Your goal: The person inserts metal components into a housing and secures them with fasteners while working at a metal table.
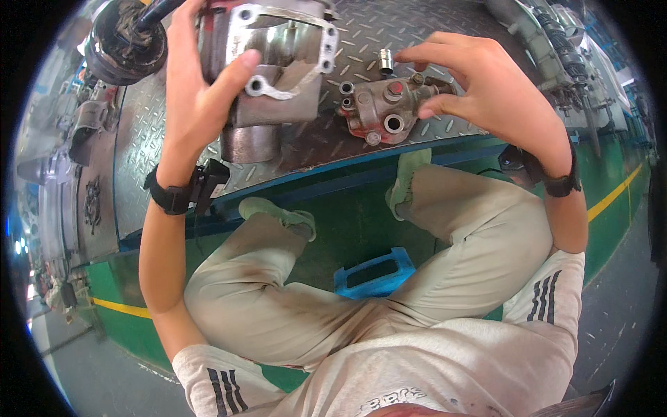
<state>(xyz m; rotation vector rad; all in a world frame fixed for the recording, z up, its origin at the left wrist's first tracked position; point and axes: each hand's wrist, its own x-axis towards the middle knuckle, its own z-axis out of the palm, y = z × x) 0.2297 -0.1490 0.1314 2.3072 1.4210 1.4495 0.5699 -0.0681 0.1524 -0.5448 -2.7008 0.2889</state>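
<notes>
Nearest the camera: the person's lap in light beige trousers (361, 306), knees drawn up, with a white striped shirt (445, 361) at the lower edge. Between the legs, on the green floor (347, 222): a blue plastic stool (373, 272), partly hidden. Two pale green shoes (278, 214) rest by the blue edge of the bench. Beyond: a bench (389, 35) topped with grey diamond-tread steel plate. Left hand (198, 90), black strap at the wrist, is closed on a large grey cast-metal housing (278, 62), thumb pressed on its front face and fingers wrapped behind its left side; the housing stands on the bench at upper centre, its open flanged face with bolt holes turned toward the camera. Right hand (479, 90), black wristband, hovers with fingers loosely spread and curled, its fingertips at the right end of a smaller reddish-grey pump body (382, 111) lying on the bench just right of the housing. A small metal sleeve (386, 61) stands upright just beyond the pump body. Far left: a dark round part (125, 42) with a hose.
</notes>
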